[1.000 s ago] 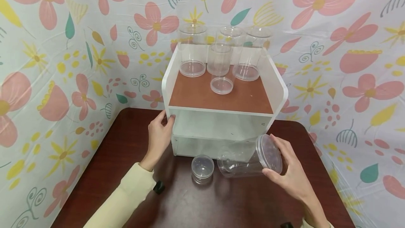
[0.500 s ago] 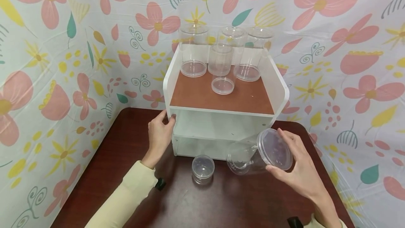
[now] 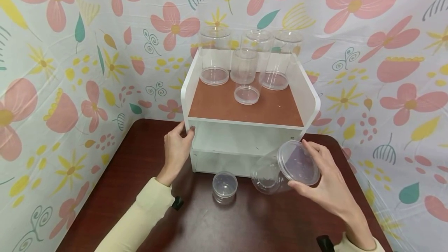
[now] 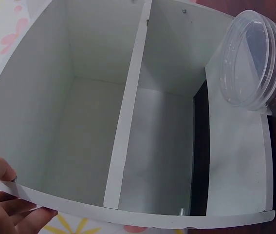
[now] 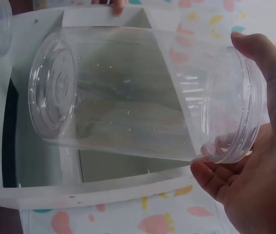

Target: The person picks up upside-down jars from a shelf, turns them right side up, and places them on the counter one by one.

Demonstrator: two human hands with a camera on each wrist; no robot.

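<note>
My right hand (image 3: 325,182) grips a large clear plastic jar (image 5: 123,92) by its lidded end, thumb on one side and fingers on the other. The jar is held tilted, its base toward the lower front of the white shelf unit (image 3: 231,137). With thumb and fingers, my left hand (image 3: 176,151) pinches the unit's left side panel (image 4: 35,195). A small clear lidded jar (image 3: 224,188) stands on the table before the unit; its lid shows large in the left wrist view.
Several clear jars (image 3: 246,94) stand upright on the unit's brown top shelf (image 3: 217,106), between raised side panels. Two white compartments lie below. The dark red table (image 3: 224,232) meets flower-patterned cloth (image 3: 350,69) behind and at both sides.
My right hand has turned the large jar so its lid faces more toward me, and its base has shifted slightly right. The left hand stays on the side panel.
</note>
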